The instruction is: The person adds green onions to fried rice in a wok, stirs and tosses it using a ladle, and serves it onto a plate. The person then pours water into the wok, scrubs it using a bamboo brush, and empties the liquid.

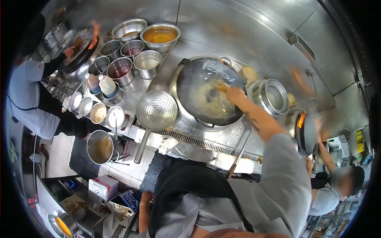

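My right hand [235, 95] is closed around a bamboo wok brush [219, 86], blurred by motion. The brush is down inside a large black wok [188, 77], where cloudy, yellowish liquid splashes and steam rises. Low at my left side, near my apron [186, 178], hangs my left hand [147, 197]. Its fingers look curled, and I see nothing in them. A perforated metal strainer [157, 110] with a long handle lies left of the wok. On the wok's near right side, a long-handled tool [240, 152] leans over the counter edge, its head hidden under my forearm.
Metal bowls and pots, one with amber liquid [160, 35], stand at back left with squeeze bottles [107, 85]. A stockpot [100, 146] is below. Stacked pans [270, 96] sit right of the wok. Co-workers [29, 87] stand at both sides, near flaming woks.
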A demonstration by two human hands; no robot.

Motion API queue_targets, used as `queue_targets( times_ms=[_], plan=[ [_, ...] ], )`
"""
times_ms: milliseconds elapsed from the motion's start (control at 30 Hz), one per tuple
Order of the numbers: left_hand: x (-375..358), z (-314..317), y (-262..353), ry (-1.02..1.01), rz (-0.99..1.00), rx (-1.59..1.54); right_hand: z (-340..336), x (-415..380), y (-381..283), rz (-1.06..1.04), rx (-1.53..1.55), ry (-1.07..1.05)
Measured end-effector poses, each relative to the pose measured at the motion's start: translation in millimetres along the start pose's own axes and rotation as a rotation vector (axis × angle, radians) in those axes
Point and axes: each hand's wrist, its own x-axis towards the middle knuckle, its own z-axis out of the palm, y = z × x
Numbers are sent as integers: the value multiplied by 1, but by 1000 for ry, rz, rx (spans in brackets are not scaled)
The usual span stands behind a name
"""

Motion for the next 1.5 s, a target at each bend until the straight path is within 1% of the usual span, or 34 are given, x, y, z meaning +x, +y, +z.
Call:
queue_targets(
  times_ms=[100,167,200,233,300,400,467,500,567,600,633,700,733,800,833,867,933,967,1033,1067,1100,1133,1200,1233,1333,1367,1400,1433,1467,1500],
  plan=[
    [-19,-7,9,78,182,-42,27,15,-19,70,30,-12],
    [-24,-18,15,132,309,-62,14,-29,-16,6,100,-37],
    [-26,-19,13,154,322,-90,10,-47,-11,-30,132,-57],
    [-26,-18,8,177,336,-118,17,-48,2,-10,145,-29],
    [-21,-9,-1,228,282,-206,22,-40,27,27,168,37],
    [-5,23,-26,303,197,-346,-13,3,1,82,399,83],
    [24,36,-50,297,272,-219,1,27,-25,23,485,86],
    [27,39,-58,287,306,-151,16,26,-37,5,484,78],
    [13,34,-39,152,106,-334,24,13,-53,-55,426,79],
    [3,27,-27,85,2,-423,20,-7,-60,-95,373,78],
    [-2,21,-21,79,-27,-467,12,-27,-65,-136,319,76],
    [-9,14,-12,72,-88,-560,-21,-71,-59,-185,251,-41],
    [-14,7,-6,111,64,-340,-30,-82,-53,-210,218,-100],
    [-24,-11,12,189,365,103,-36,-64,-35,-171,136,-144],
    [-25,-14,15,209,471,302,-37,-51,-28,-148,99,-167],
    [-24,-17,16,251,579,496,-32,-34,-25,-131,111,-143],
    [2,-11,7,308,713,822,-25,-6,-30,-97,131,-92],
    [7,-6,2,327,712,777,-18,-8,-41,-7,135,-100],
    [13,-7,-1,366,709,695,-25,-43,-50,-123,113,-152],
    [7,-10,7,385,668,584,-36,-63,-52,-180,98,-180],
    [-5,-9,15,396,620,474,-48,-79,-44,-186,82,-200],
    [-14,-8,19,409,577,361,-46,-78,-34,-144,56,-209],
    [34,14,-31,393,711,634,-46,-52,-16,-64,5,-211],
    [56,23,-54,396,784,763,-30,-27,-11,10,43,-126],
    [7,3,-7,357,679,368,-23,-16,-32,85,302,1],
    [13,5,-18,375,728,461,-22,-28,-34,43,294,-5],
    [34,13,-45,392,781,555,-21,-52,-35,6,286,-7],
    [47,16,-57,407,835,649,-19,-77,-35,-31,276,-11],
    [46,14,-54,343,715,534,-18,-90,-31,-68,265,-17],
    [35,14,-50,275,591,421,-17,-91,-14,-13,263,-75]
  ],
)
